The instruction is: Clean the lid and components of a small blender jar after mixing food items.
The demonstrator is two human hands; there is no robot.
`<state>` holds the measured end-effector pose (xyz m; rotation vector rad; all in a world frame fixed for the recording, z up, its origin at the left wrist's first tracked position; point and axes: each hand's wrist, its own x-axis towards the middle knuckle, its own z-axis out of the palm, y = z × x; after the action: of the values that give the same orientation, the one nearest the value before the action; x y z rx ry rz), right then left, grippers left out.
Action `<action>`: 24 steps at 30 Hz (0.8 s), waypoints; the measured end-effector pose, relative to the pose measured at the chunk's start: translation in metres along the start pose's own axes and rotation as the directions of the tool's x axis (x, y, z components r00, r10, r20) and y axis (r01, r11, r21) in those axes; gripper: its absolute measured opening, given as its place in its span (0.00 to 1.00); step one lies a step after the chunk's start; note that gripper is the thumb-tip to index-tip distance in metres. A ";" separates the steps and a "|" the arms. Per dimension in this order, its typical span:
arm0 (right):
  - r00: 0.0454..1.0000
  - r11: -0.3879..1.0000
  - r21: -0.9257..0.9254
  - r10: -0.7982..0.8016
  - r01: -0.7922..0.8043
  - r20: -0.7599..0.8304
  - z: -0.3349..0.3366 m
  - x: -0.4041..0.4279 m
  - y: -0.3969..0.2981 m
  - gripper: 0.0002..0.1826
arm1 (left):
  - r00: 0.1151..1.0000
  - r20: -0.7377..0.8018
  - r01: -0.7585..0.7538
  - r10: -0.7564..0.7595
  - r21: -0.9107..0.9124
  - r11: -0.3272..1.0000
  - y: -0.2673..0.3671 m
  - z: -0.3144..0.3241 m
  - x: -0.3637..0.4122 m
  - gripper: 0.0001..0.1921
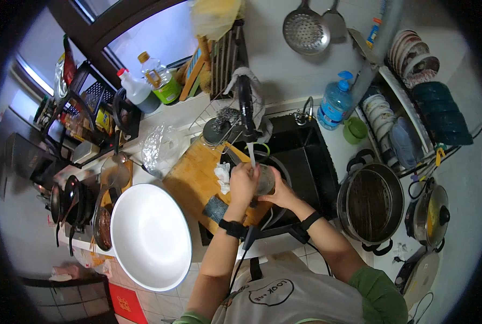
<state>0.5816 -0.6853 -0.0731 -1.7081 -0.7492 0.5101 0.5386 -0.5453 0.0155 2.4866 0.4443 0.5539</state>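
A clear glass vessel [266, 180] is held under the running tap, above the black sink [303, 162]. Curled fingers of my left hand [242, 182] grip its left rim, partly hiding the opening. From the right, my right hand [281, 193] grasps its side between thumb and fingers. Water [251, 153] streams from the black faucet [246, 109] onto the glass and my left fingertips. Below my left hand is a wooden cutting board [190, 174] laid across the sink. On it are a crumpled white tissue [222, 177], a dark grey cloth-like item [215, 208] and a knife [237, 153].
A large white basin [152, 237] stands left of my left arm. At right are a big steamer pot [370, 202], a green cup [354, 130], a blue pump bottle [335, 103] and a dish rack [405, 117]. A clear plastic bag [162, 148] lies behind the board.
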 end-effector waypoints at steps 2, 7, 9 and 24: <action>0.997 0.998 -0.039 0.048 -0.046 0.058 -0.002 0.005 -0.007 0.57 | 0.976 0.107 0.210 -0.190 -0.226 0.951 -0.008 0.011 0.009 0.08; 0.999 0.957 -0.288 0.047 -0.041 0.013 -0.009 -0.007 -0.023 0.58 | 0.974 0.206 0.158 -0.094 -0.322 0.934 -0.017 0.015 0.013 0.17; 0.998 0.889 -0.453 0.070 -0.059 0.008 -0.025 -0.025 -0.022 0.53 | 0.920 0.346 0.314 -0.184 -0.371 0.874 -0.007 0.010 0.012 0.16; 0.995 0.987 -0.156 -0.008 0.024 0.102 -0.053 0.110 -0.036 0.11 | 0.963 0.251 0.235 -0.098 -0.605 0.761 -0.059 -0.024 -0.029 0.23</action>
<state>0.6872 -0.6385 -0.0193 -1.8309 -0.8955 0.5413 0.4909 -0.5004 -0.0083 1.8021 0.3244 0.2969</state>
